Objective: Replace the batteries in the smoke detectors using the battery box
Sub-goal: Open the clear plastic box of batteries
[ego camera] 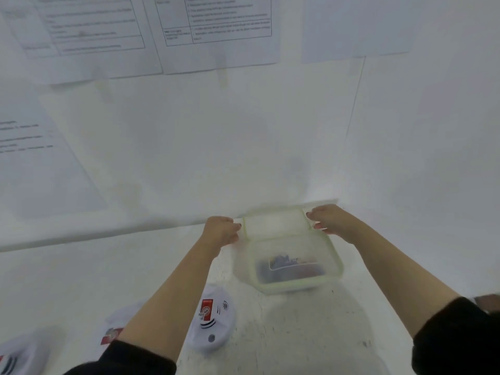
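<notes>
The battery box (pixel 295 269) is sitting on the white surface (pixel 297 334) near the wall, w/ its green-rimmed lid (pixel 274 221) tilting up at the far side; dark contents inside are too blurred to ID. The L hand (pixel 220 230) is curling its fingers on the lid's left edge & the R hand (pixel 328 220) is gripping its right edge. One smoke detector (pixel 212 324) is lying just right of the L forearm, a second detector (pixel 112 334) partly under it, a third detector (pixel 13 358) at the bottom-left corner.
</notes>
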`<state>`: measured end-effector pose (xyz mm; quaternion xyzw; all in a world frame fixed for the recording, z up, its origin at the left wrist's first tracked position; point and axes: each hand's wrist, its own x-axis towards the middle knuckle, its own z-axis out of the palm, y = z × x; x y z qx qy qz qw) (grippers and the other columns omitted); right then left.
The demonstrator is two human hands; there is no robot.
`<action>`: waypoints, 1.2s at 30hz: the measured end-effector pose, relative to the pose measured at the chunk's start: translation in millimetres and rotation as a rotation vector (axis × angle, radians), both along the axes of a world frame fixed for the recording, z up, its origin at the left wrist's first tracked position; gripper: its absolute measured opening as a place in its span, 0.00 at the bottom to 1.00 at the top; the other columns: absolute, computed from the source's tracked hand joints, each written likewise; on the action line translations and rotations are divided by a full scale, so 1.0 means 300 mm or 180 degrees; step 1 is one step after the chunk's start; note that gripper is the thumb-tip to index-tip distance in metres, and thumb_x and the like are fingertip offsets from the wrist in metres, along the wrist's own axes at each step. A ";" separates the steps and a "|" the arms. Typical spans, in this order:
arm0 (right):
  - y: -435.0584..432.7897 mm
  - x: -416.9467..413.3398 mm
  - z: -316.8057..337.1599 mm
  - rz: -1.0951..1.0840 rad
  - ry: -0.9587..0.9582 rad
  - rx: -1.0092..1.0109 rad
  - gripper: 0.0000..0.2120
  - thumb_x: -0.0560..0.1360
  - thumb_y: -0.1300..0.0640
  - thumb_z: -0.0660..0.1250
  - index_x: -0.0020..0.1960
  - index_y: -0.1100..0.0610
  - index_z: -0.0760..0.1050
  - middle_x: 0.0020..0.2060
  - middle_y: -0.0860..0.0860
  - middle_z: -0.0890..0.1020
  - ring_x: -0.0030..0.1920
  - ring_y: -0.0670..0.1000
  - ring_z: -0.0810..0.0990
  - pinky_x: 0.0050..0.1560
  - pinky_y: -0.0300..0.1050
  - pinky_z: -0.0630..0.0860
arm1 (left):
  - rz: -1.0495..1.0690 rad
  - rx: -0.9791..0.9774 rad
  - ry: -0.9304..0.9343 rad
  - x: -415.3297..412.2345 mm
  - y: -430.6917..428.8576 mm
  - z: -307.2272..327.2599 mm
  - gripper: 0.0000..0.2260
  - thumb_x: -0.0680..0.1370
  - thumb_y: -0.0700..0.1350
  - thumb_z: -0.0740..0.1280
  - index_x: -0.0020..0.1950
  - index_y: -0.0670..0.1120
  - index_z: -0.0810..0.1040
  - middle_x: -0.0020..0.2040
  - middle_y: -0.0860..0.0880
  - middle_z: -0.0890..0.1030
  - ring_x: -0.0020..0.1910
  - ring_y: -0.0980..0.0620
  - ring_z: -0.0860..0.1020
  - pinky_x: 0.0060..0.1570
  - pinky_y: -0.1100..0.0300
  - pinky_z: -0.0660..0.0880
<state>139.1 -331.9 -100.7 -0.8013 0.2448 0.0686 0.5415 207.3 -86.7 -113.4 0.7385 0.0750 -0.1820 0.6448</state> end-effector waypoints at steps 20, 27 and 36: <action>-0.001 -0.383 -0.016 0.0515 -0.0177 0.1060 0.17 0.73 0.62 0.70 0.57 0.44 0.77 0.49 0.60 0.81 0.47 0.59 0.80 0.53 0.55 0.77 | -0.1288 -0.0122 0.0080 -0.361 0.041 0.008 0.11 0.75 0.30 0.67 0.44 0.47 0.79 0.33 0.49 0.78 0.36 0.48 0.74 0.34 0.62 0.69; -0.006 -0.402 -0.013 0.0637 -0.0398 0.0726 0.14 0.71 0.55 0.73 0.53 0.42 0.77 0.44 0.56 0.69 0.41 0.55 0.70 0.41 0.44 0.72 | -0.1320 0.0139 -0.0253 -0.391 0.024 0.016 0.11 0.75 0.31 0.67 0.47 0.47 0.78 0.40 0.52 0.76 0.36 0.54 0.73 0.37 0.66 0.70; 0.030 -0.454 0.015 0.0773 0.0067 0.0630 0.44 0.73 0.57 0.71 0.74 0.38 0.43 0.40 0.62 0.84 0.37 0.58 0.84 0.38 0.47 0.82 | -0.1099 0.0426 -0.0699 -0.414 0.021 0.023 0.10 0.77 0.41 0.68 0.52 0.55 0.79 0.56 0.50 0.81 0.51 0.49 0.79 0.50 0.57 0.75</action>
